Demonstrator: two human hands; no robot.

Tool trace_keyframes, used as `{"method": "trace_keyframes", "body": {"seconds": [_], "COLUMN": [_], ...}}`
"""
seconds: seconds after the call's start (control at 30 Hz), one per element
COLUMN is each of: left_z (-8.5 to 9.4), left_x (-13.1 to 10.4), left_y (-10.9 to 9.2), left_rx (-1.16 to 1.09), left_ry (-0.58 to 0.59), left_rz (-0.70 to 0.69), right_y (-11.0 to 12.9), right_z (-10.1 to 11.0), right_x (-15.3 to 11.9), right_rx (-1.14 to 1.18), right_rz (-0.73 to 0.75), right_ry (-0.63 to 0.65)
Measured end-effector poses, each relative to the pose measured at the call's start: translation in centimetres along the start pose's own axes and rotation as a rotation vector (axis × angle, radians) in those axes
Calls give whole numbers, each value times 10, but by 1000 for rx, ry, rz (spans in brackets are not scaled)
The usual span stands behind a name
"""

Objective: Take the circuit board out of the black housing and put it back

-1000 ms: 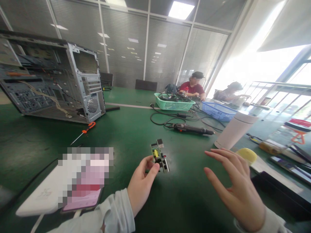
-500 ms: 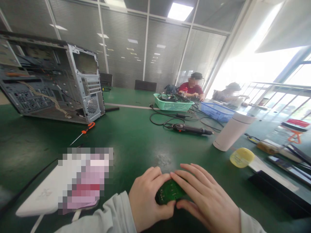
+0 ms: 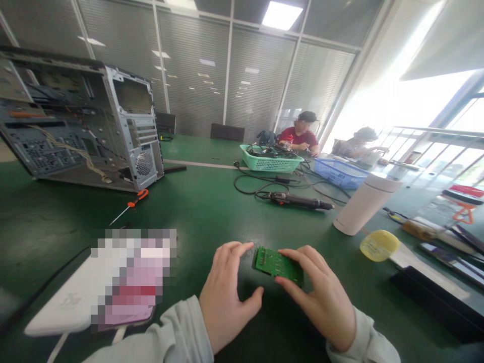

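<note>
A small green circuit board [image 3: 273,264] is pinched along its long edges between the thumb and fingers of my right hand [image 3: 319,295]. Its upper face shows rows of solder points; the underside is hidden. To the left of the board, my left hand [image 3: 229,297] is open, thumb and fingers spread apart, with a gap between it and the board. Both hands are over the near part of the green table [image 3: 200,217].
An opened computer case [image 3: 139,131] stands at left, an orange-handled screwdriver [image 3: 130,204] before it. A white power bank [image 3: 71,297] lies near left. Ahead are a corded electric screwdriver [image 3: 300,200] and a green basket [image 3: 270,162]. A pale bottle [image 3: 365,204] stands right. Two people sit beyond.
My left hand has let go of the circuit board and opened, drawing away to the left. My right hand now holds the board alone, tilted and more exposed.
</note>
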State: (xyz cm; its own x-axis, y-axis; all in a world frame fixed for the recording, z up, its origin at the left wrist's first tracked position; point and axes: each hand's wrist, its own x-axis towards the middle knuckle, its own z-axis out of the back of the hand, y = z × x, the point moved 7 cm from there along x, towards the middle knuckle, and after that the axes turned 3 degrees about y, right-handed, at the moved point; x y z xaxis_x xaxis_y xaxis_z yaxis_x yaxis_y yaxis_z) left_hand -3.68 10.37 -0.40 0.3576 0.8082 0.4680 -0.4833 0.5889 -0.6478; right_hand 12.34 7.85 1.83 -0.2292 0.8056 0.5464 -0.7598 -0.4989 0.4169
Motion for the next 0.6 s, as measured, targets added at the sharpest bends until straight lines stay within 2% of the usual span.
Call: {"method": "trace_keyframes", "body": {"seconds": [0.13, 0.27, 0.3, 0.37, 0.47, 0.6], "left_z": [-4, -5, -6, -7, -7, -7], "left_x": [2, 1, 1, 0, 1, 1], "left_y": [4, 3, 2, 2, 1, 1], "left_rx": [-70, -103, -107, -111, -117, -164], "left_ry": [52, 73, 78, 91, 105, 125], "left_rz": [17, -21, -27, -30, -25, -4], "right_y": [-33, -35, -31, -21, -16, -21], "right_z": [-20, -53, -58, -62, -59, -59], "right_x": [-9, -29, -31, -31, -25, -27], "right_rx": [599, 1084, 1163, 1245, 1273, 1259], "right_rz": [-451, -877, -922, -913, -839, -845], "right_ry": [41, 200, 261, 356, 379, 376]}}
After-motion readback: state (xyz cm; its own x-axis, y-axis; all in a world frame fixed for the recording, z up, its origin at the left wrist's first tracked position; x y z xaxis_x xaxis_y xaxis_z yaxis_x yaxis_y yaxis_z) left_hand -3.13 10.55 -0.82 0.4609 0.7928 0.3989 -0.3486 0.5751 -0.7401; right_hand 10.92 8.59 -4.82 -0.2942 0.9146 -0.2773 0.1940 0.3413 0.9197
